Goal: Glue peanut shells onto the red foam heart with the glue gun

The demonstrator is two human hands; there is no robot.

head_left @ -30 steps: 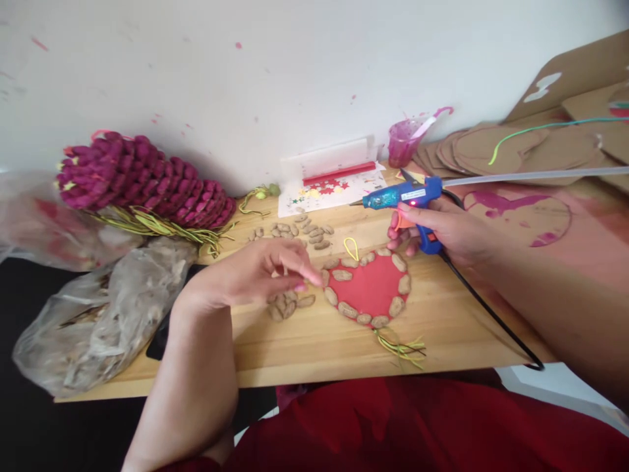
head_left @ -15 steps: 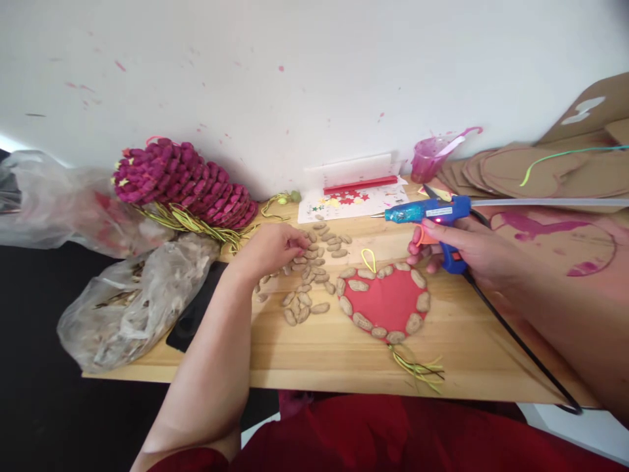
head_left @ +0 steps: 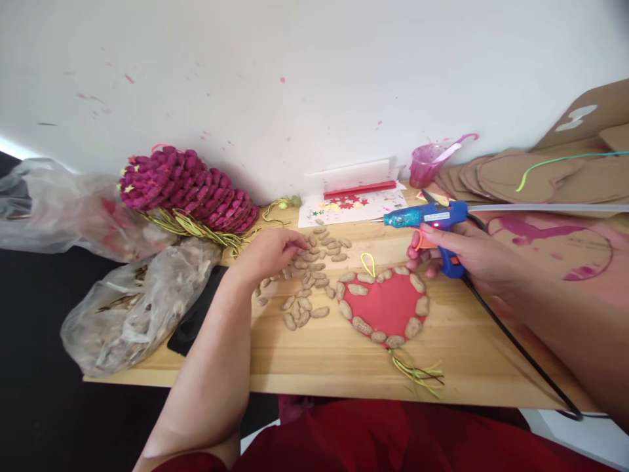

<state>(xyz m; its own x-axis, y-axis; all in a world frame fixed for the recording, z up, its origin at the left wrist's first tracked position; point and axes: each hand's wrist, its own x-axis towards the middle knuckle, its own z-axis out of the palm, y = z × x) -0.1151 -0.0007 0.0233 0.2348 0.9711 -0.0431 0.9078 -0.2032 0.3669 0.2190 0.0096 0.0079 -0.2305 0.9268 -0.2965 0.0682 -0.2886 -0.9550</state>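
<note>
My left hand [head_left: 278, 251] is at the upper left of a loose spread of peanuts [head_left: 303, 305], its fingers bent together at the pile; whether a peanut is between them is hidden. My right hand [head_left: 459, 248] is wrapped round a blue glue gun [head_left: 425, 216] with an orange trigger, its nozzle pointing left above the table. Between the hands lies a red heart [head_left: 386, 303] edged with peanuts, one more peanut [head_left: 358, 289] inside the rim at upper left. A yellow loop [head_left: 368, 263] tops the heart and a yellow-green tassel [head_left: 417, 373] hangs from its tip.
Purple heart-shaped pieces [head_left: 189, 187] lean at the back left, near plastic bags [head_left: 132, 308] and a black flat object [head_left: 196, 314]. Behind are paper with small stars [head_left: 319, 213], a red strip [head_left: 361, 190] and a stained cup [head_left: 425, 165]. Cardboard shapes [head_left: 535, 174] are stacked at right.
My left hand has shifted slightly among the peanuts, some of which have moved a little. The view has tilted slightly; my right hand still holds the glue gun in nearly the same place.
</note>
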